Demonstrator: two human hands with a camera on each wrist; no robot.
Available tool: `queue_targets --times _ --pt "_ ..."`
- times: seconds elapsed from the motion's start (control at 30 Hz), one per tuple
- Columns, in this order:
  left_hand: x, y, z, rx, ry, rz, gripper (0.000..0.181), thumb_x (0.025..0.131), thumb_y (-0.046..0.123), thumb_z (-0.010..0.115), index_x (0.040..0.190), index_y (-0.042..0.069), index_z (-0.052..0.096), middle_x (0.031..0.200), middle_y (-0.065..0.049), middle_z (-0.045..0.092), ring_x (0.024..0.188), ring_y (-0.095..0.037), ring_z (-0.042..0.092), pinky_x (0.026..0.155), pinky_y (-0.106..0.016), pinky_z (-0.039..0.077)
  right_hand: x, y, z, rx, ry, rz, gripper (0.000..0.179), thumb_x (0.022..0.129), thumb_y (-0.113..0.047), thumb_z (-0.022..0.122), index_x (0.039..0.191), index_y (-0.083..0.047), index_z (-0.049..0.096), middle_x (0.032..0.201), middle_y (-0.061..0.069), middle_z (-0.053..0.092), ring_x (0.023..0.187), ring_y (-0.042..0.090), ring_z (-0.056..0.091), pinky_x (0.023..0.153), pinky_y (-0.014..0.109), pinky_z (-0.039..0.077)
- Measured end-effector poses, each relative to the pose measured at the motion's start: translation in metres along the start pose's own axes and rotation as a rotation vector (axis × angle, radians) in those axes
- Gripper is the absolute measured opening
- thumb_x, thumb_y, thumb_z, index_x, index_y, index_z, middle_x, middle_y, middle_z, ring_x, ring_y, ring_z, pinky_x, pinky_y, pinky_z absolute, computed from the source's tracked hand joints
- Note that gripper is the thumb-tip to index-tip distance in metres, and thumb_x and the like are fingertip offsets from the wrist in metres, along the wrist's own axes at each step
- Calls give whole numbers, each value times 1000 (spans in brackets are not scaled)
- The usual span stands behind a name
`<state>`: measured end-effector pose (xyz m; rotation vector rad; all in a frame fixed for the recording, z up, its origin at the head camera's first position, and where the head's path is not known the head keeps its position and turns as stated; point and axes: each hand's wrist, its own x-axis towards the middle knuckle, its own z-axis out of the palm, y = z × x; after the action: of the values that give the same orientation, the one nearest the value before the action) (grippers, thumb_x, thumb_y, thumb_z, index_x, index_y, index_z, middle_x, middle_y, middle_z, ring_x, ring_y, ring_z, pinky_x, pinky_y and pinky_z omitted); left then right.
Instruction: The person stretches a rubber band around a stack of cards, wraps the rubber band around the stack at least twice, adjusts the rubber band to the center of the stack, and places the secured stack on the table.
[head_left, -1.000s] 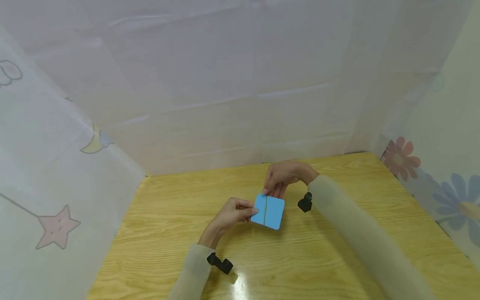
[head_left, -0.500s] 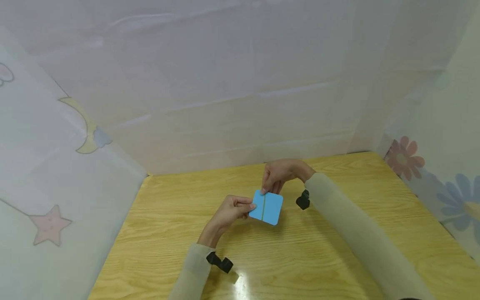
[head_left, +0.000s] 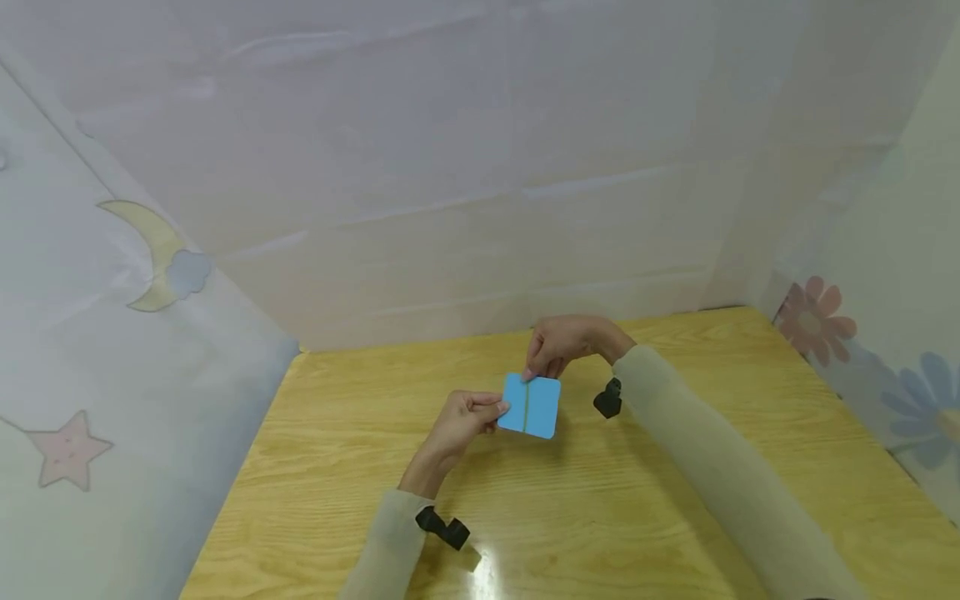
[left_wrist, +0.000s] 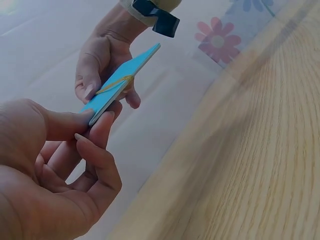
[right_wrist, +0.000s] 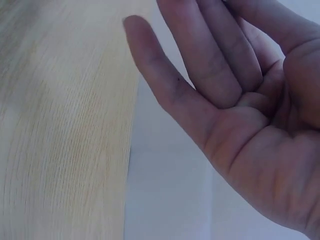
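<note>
A thin square stack of blue cards with rounded corners is held above the table, a yellow rubber band running across it. My left hand pinches its left edge between thumb and fingers. At the far edge, my right hand holds it with the thumb at the band's end. In the left wrist view the stack tilts, showing a pale edge, and the band crosses over itself near that edge. The right wrist view shows my right hand's palm and fingers; the stack is outside that view.
The wooden table spreads beneath both hands. A pale sheet wall rises behind its far edge. Printed side walls stand left and right, with a star and flowers. Black wrist cameras stick out from the sleeves.
The card stack has moved slightly away from me and left, turning a little straighter. Both hands keep their hold on it. The head view has shifted slightly.
</note>
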<state>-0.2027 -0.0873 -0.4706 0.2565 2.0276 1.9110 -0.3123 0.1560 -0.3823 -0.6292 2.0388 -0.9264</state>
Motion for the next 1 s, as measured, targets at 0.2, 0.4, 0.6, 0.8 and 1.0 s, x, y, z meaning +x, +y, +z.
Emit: queue_targets --times 0.2,0.4,0.6,0.8,1.0 --pt "-1 0 -6 4 -13 7 38 103 11 67 137 -6 66 103 -1 78 79 -11 70 78 -31 58 1 0 -2 -16 -1 -12 32 95 -24 81 67 -11 72 59 -8 50 55 10 35 80 34 63" --pt "-2 -1 -3 13 -32 0 37 102 11 69 136 -4 67 101 0 77 78 -10 68 76 -27 57 2 2 1 -5 -13 19 26 94 -23 81 73 -9 78 71 -2 74 61 9 65 80 36 65" --pt "2 0 -1 29 -13 13 32 102 13 69 131 -1 72 95 2 79 79 -15 68 78 -35 57 2 1 2 -27 -9 3 30 96 -23 78 69 -10 74 70 -2 73 61 9 61 70 30 60" --pt "1 1 1 20 46 9 38 102 15 70 136 -3 68 94 0 79 80 -13 68 78 -32 59 -1 -1 1 -10 5 -11 32 97 -22 77 67 -11 72 64 -5 62 58 9 49 66 27 52" --pt "0 3 4 1 83 5 40 101 17 72 136 -1 68 91 2 80 81 -18 67 77 -31 57 -5 -2 0 -16 36 -33 33 97 -23 77 67 -10 71 58 -7 40 55 10 32 62 27 41"
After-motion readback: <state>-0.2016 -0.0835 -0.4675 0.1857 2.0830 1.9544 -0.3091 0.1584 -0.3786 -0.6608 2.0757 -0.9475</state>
